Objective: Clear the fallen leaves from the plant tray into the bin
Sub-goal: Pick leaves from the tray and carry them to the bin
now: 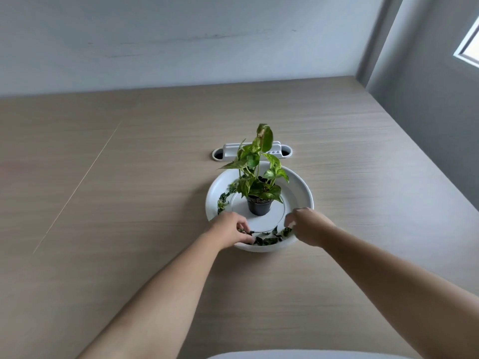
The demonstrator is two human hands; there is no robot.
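- I have a wide wooden table [129, 177] filling the view, with a white cable port [252, 151] set into it on the far side of the plant.
- The round white plant tray [302, 189] sits mid-table; a small potted plant [259, 182] in a dark pot stands at its centre.
- My left hand [230, 230] is over the near-left rim, fingers pinched shut on a few dark leaf bits.
- My right hand [308, 225] hovers at the near-right rim, fingers curled down; I cannot tell whether they hold anything.
- The fallen leaves [269, 238] lie in the tray's gutter: one strip along the near edge, running left to right between my two hands, and a second curve up the left side [224, 198].
- The near strip lies just right of my left fingertips, so I judge that hand nearer.
- No bin is in view.
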